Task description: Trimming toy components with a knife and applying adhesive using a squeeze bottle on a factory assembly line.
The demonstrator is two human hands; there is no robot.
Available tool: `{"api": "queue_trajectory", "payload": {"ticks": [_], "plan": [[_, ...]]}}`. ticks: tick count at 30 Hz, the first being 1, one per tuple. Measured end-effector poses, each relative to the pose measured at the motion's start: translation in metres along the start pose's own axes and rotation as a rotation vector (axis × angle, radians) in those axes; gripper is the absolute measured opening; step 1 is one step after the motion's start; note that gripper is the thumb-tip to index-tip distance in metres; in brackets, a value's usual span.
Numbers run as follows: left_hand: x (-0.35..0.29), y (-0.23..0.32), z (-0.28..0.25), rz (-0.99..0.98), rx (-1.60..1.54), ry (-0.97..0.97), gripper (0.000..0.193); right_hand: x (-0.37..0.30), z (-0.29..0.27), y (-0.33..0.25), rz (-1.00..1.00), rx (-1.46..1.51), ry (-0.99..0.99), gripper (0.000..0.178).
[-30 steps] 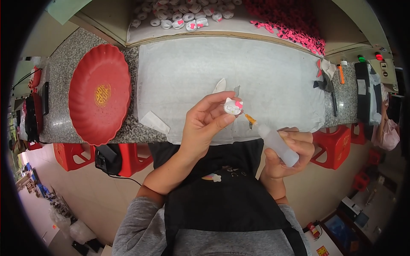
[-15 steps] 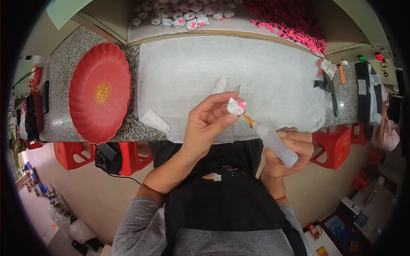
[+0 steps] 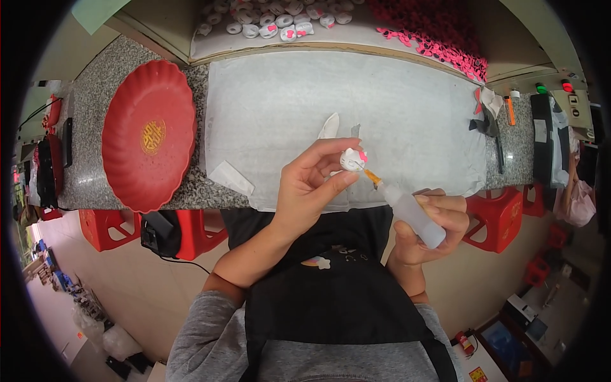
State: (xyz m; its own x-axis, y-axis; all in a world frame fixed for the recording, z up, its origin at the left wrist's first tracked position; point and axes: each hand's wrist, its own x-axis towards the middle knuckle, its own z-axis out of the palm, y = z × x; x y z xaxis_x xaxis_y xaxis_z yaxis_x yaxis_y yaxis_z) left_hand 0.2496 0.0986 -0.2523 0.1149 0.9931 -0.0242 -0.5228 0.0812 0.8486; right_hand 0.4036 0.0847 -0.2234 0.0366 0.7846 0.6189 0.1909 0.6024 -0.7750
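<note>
Between the thumb and fingers of my left hand (image 3: 310, 183) is a small white cat-head piece (image 3: 352, 160) with a pink bow, held above the sheet's near edge. My right hand (image 3: 439, 219) is wrapped round a translucent squeeze bottle (image 3: 412, 216), tilted up and to the left. The bottle's orange nozzle (image 3: 372, 177) ends in a thin needle tip, which reaches the lower right side of the cat head. Whether the tip touches or any liquid comes out is too small to tell.
White paper (image 3: 280, 95) covers the table ahead. A red scalloped tray (image 3: 121, 127) stands at left. On the shelf behind are several white pieces (image 3: 251, 30) and a heap of pink bows (image 3: 455, 60). A folded tissue (image 3: 230, 178) lies near the left edge; red stools (image 3: 499, 219) stand below.
The cat head has turned slightly in my left fingers, so its bow faces further right. The bottle's tip has come a little closer to it. Both hands stay almost in place.
</note>
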Motion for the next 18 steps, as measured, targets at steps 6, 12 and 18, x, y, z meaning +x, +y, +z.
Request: {"api": "queue_trajectory", "payload": {"ticks": [6,12,18], "plan": [[-0.0003,-0.0018,0.0007,0.056,0.054,-0.005,0.035,-0.0012,0.0017,0.0007,0.01,0.02,-0.01,0.041],[0.0003,-0.0012,0.0012,0.062,0.066,-0.011,0.034,-0.0014,0.0016,0.0007,0.005,0.021,-0.019,0.042],[0.0014,-0.0029,-0.0002,0.095,0.084,-0.001,0.033,-0.0014,0.0014,-0.0003,0.007,0.017,-0.043,0.041]]}}
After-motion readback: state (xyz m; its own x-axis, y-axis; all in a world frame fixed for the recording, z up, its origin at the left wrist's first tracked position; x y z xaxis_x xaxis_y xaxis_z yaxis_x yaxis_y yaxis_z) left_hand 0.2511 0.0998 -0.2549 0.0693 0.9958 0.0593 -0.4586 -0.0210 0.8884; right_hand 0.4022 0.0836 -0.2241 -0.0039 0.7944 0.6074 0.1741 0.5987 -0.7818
